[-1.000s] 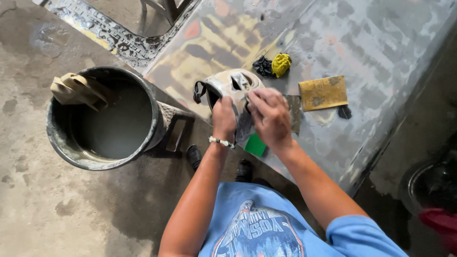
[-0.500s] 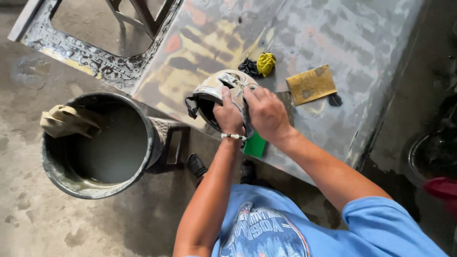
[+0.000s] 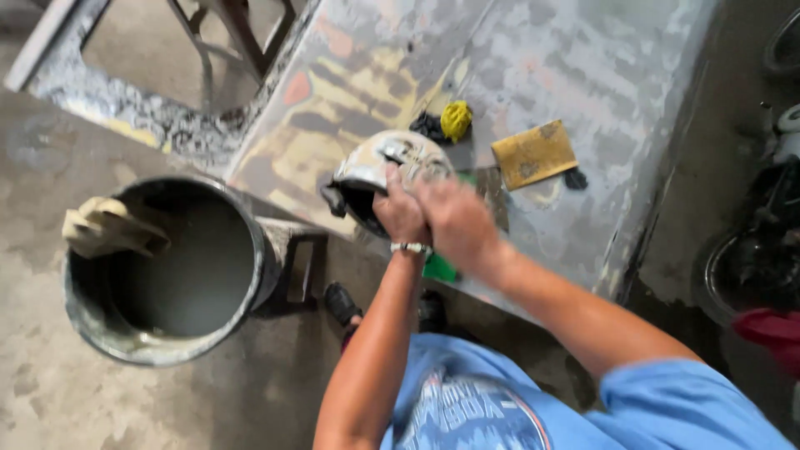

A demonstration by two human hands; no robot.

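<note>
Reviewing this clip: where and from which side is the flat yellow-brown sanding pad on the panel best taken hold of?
Probably by its near long edge, pinched from above. The sanding pad lies flat on the panel, so only its edges offer a hold. The right hand is closest; the black scrap sits by its lower right corner.

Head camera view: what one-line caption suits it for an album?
Both hands hold a putty-smeared helmet over a worn table.

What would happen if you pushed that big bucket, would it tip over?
Probably not easily. The bucket looks wide and squat, standing flat on the floor, so it would likely slide or stay put. It seems to hold grey liquid, so it is probably heavy, and a hard shove might slosh it. The rag draped over its rim looks floppy and could drop off.
</note>
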